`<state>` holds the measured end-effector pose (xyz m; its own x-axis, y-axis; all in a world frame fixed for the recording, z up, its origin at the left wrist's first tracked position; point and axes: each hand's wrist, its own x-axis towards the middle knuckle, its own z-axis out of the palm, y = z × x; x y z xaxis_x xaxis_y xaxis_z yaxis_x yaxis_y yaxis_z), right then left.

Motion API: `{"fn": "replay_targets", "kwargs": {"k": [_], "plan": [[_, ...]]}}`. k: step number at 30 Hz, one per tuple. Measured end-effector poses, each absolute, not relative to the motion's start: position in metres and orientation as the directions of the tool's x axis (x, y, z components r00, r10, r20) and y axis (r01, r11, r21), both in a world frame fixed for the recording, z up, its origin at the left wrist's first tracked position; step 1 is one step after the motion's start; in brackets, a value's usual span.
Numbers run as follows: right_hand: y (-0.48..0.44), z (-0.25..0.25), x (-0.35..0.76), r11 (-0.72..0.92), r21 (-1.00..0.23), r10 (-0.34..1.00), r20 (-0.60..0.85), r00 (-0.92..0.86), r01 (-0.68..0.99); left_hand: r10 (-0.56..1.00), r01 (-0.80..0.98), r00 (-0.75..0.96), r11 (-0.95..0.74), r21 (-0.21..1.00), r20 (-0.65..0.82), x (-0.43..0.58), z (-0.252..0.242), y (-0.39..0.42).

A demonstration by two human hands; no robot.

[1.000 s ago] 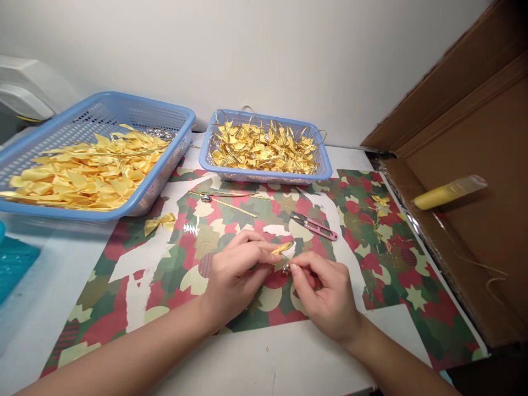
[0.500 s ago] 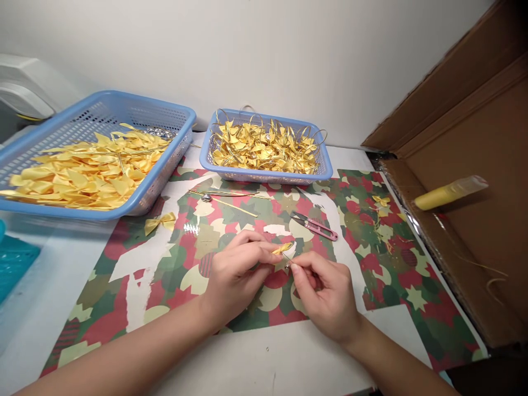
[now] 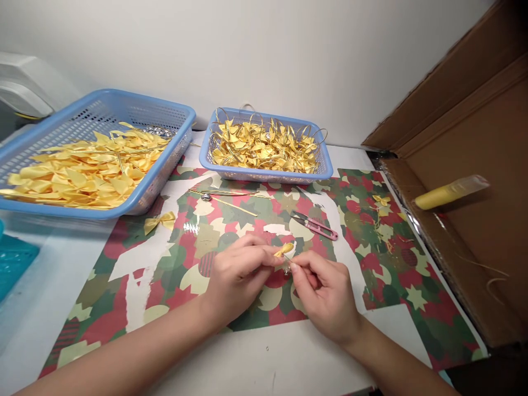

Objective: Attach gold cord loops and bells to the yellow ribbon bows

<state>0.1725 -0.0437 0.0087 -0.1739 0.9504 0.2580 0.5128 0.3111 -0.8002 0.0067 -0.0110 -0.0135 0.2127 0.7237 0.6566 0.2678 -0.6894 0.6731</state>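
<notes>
Between the fingertips of my left hand (image 3: 247,269) is a small yellow ribbon bow (image 3: 285,249), partly covered by the fingers. My right hand (image 3: 324,291) pinches a thin cord (image 3: 290,260) that runs to the bow. Just below the cord, by the right fingertips, hangs a small silver bell (image 3: 287,271). Beyond the hands lies a pair of pink-handled thread snips (image 3: 315,225). Another yellow bow (image 3: 160,222) rests on the patterned sheet to the left. Farther back, gold cords (image 3: 235,207) lie beside a silver bell (image 3: 206,197).
A large blue basket (image 3: 142,204) at left holds yellow bows and silver bells. A smaller blue basket (image 3: 264,176) at the back holds bows with looped gold cords. On the right stand a cardboard box (image 3: 474,126) and a yellow tube (image 3: 449,192). Thread scraps (image 3: 383,234) lie nearby.
The bow has turned slightly in my left fingers, showing a rounder loop. The bell hangs a little lower beside my right fingertips. Both hands stay in nearly the same place.
</notes>
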Motion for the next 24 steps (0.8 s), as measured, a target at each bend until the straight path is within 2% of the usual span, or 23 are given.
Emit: {"fn": "replay_targets", "kwargs": {"k": [13, 24], "plan": [[-0.0439, 0.009, 0.1745, 0.253, -0.824, 0.967, 0.215, -0.134, 0.507, 0.755, 0.27, 0.156, -0.652, 0.708, 0.637, 0.0089, -0.015, -0.0104], [-0.0435, 0.011, 0.1735, 0.265, -0.814, 0.964, 0.223, -0.143, 0.517, 0.728, 0.306, 0.182, -0.681, 0.666, 0.661, 0.0085, -0.0149, -0.0109]]}}
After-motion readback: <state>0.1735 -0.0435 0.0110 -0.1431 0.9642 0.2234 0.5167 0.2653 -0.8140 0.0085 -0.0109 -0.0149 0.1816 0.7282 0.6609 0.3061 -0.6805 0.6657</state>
